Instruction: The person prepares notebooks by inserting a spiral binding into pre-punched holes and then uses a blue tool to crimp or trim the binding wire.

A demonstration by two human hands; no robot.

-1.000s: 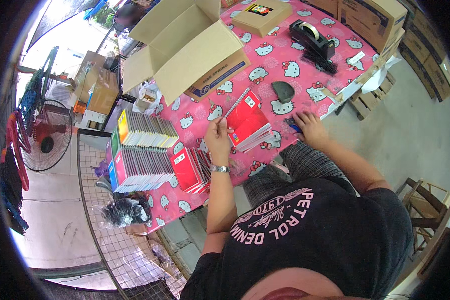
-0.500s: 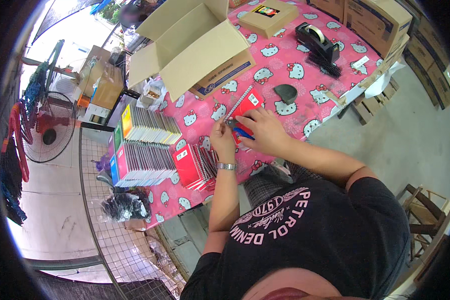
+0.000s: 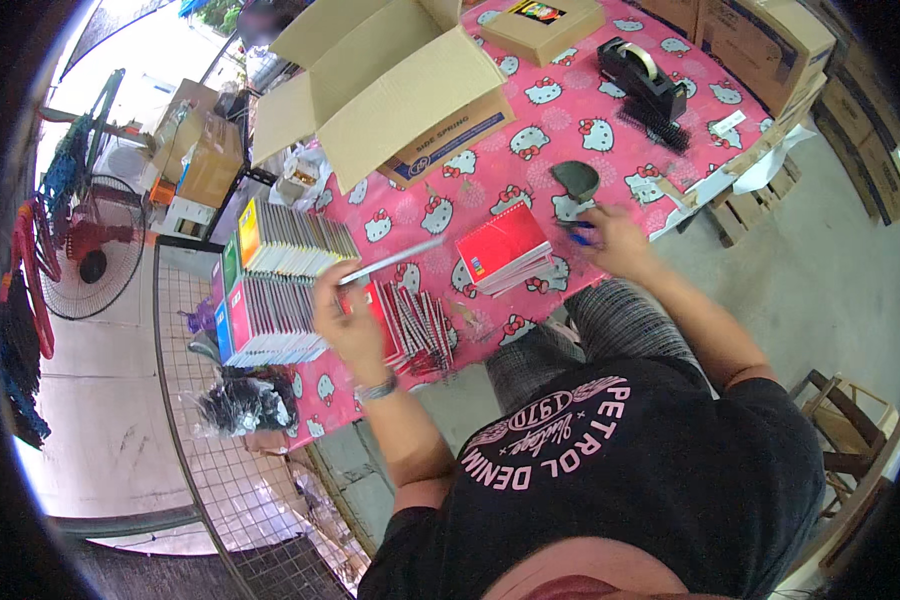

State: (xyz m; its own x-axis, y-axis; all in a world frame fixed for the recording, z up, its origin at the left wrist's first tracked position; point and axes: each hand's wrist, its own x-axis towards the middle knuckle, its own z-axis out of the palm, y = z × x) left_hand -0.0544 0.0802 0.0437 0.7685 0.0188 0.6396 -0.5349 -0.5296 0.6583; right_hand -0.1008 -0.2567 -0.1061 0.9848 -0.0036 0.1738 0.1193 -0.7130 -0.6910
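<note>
Left hand (image 3: pixel 345 312) holding blurred thin notebook (image 3: pixel 400 260), grip clamped, left of central red pile (image 3: pixel 505 245); right hand (image 3: pixel 618 242) clutching blue tool (image 3: pixel 581 238) right of pile. Farther left, fanned notebooks (image 3: pixel 410 325) and multicoloured rows (image 3: pixel 280 320) sitting apparently done, pile awaiting handling.

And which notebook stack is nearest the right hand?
The red stack lying by itself, just left of the right hand; the leaning red pile and multicoloured rows are farther left.

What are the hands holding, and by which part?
The left hand holds a thin notebook, seen edge-on, by one end. The right hand holds a blue tool; it's too blurred to tell where.
</note>
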